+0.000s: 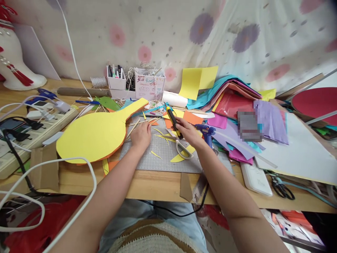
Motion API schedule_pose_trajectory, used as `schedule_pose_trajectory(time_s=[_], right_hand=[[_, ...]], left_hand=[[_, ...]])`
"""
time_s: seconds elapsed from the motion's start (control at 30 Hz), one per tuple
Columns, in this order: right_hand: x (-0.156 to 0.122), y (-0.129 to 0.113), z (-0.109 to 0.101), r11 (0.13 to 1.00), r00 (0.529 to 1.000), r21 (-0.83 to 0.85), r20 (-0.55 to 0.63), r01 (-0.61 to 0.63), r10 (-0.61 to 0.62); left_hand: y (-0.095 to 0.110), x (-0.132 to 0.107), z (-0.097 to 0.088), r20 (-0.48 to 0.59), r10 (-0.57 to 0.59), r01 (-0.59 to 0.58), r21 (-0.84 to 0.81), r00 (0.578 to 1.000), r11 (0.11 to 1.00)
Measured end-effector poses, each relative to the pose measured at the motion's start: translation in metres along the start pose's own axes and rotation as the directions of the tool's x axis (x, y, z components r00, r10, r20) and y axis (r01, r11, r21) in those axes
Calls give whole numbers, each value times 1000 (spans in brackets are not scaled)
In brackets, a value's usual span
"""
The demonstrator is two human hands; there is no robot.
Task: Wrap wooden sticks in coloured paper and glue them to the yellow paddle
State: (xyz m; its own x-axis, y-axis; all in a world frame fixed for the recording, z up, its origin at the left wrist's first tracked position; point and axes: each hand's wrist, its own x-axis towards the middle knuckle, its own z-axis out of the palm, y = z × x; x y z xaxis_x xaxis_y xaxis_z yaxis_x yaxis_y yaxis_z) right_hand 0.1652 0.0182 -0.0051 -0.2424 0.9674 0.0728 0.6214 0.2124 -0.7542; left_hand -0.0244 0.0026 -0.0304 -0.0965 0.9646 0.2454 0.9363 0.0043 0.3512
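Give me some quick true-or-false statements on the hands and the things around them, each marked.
1. The right hand has its fingers at a yellow-and-black tool. True.
2. The blue glue gun lies left of the left hand. False: the glue gun is beside the right hand.
3. The big yellow cutout is left of the left hand. True.
4. The black-handled scissors lie between the hands. False: they are near the desk's front edge, on the right.
5. Pens stand in a white holder. True.

The cream and brown knitted top (158,245) has a bumpy edge. Past it are pale blue cloth pants (118,219); beside it, bare arms (231,196).
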Motion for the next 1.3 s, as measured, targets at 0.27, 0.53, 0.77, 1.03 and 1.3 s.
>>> schedule_pose_trajectory(time_s=[0.27,0.53,0.77,1.03,1.3], right_hand=[[-27,-13,36,981,991,-188,-114,50,-72],[-34,-21,46,909,996,-411,-30,68,-88],[-36,-28,49,850,999,-525,40,44,-27],[-39,-26,51,797,999,-604,35,34,-17],[-39,-25,51,764,999,-645,36,15,11]], left_hand=[[9,-4,4,57,-67,64,48,996,997],[5,-3,3,62,-99,97,41,993,994],[2,-1,4,67,-99,98,20,993,995],[3,0,2,104,-114,109,55,988,993],[2,1,6,124,-121,112,78,985,991]])
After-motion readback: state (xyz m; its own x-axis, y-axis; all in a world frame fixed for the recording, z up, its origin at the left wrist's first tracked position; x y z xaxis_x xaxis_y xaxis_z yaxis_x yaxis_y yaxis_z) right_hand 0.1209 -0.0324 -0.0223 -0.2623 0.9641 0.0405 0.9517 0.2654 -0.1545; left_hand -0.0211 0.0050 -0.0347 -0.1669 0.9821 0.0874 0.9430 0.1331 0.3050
